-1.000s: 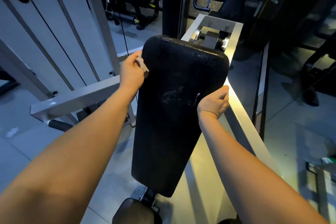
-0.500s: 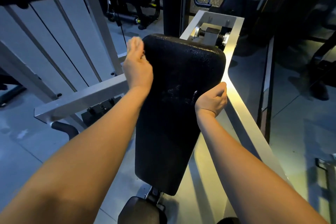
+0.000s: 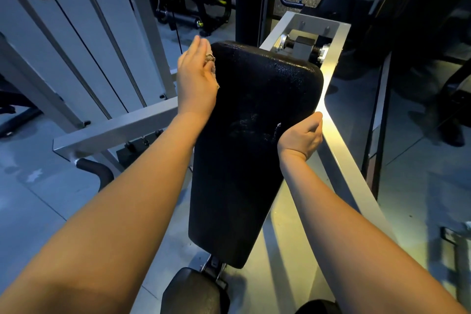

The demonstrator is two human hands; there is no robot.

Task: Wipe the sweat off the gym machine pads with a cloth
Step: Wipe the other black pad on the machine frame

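Dim gym, centre frame: our left hand [image 3: 196, 79], fingers straight, presses the cloth [image 3: 213, 65] on the upper-left edge of the back pad [image 3: 254, 155], right hand [image 3: 300, 135] grips its right edge; unpinched, we judge the cloth may slip off.

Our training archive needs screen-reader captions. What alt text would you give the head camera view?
A person's left hand presses a small cloth against the upper left edge of a black pad on a gym machine, while the right hand grips the pad's right edge. Grey metal frame bars run on both sides.
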